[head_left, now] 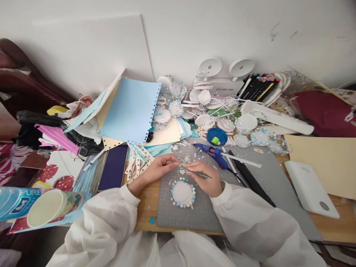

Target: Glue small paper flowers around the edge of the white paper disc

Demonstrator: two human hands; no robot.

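Note:
My right hand (205, 177) is closed around slim metal tweezers (200, 173), whose tips point left toward my other hand. My left hand (160, 168) is closed in a pinch at those tips; what lies between its fingers is too small to make out. Just below both hands, a round white disc (182, 193) edged with small blue, white and yellowish stars lies flat on the grey cutting mat (178, 219). Tiny paper stars and scraps (189, 152) are scattered beyond my fingers. A blue glue gun (213, 152) with a clear glue stick rests to the right.
Star-trimmed white discs (175, 108) crowd the back, near a blue dish (217, 137). Punched blue sheets (130, 111) stand at left, above cut strips (137, 159). A paper cup (46, 209) stands far left; a white oblong device (310, 189) lies right.

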